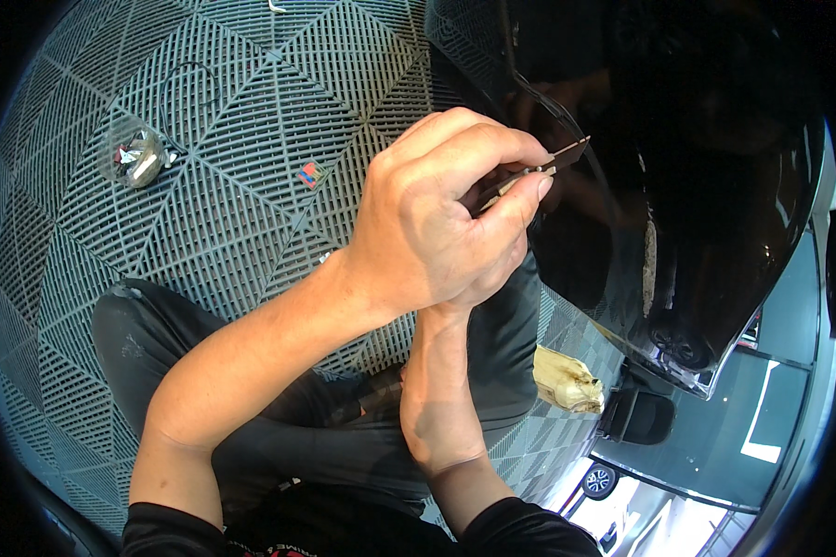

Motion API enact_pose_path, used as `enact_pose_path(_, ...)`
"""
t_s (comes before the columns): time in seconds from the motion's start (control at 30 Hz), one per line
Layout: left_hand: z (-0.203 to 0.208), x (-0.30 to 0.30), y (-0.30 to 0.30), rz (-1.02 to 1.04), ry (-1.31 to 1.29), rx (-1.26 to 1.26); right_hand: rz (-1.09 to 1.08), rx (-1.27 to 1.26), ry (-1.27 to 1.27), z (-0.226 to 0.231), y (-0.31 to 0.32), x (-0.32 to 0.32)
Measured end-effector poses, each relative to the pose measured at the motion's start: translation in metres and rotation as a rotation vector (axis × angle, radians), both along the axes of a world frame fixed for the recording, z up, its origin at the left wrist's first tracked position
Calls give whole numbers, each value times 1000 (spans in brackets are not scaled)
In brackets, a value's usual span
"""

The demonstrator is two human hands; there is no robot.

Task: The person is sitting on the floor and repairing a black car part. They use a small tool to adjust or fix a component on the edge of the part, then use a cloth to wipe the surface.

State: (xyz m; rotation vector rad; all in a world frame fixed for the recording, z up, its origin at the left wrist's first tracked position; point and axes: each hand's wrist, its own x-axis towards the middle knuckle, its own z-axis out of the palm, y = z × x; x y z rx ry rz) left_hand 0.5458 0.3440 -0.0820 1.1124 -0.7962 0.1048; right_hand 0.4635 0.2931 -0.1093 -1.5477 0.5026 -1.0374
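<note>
My left hand (427, 204) is closed, thumb and fingertips pinching a thin, dark, flat piece (571, 153) with pale edges. It looks like a folded sheet, but I cannot make out its exact kind. Beneath and behind the left hand sits my right hand (497, 277), mostly covered, so its fingers do not show. Both hands are held together in front of a glossy black car panel (715, 176). The tip of the flat piece overlaps the panel in this view; whether it touches cannot be told. A rough, pale strip (649, 265) marks the panel further right.
Grey grated floor tiles (241, 121) surround my bent legs (158, 325). At left stand a clear round container (132, 156) of scraps and a dark cable (164, 102). A small coloured square (311, 174) lies nearer. A yellowish crumpled bag or cloth (567, 381) is at right.
</note>
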Motion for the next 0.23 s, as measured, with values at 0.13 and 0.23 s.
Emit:
enact_pose_path(0.13,1,-3,2,-6,19,5,-37,5,9,5,5,2)
enact_pose_path(0.23,2,-3,3,-9,29,13,-33,5,13,5,5,2)
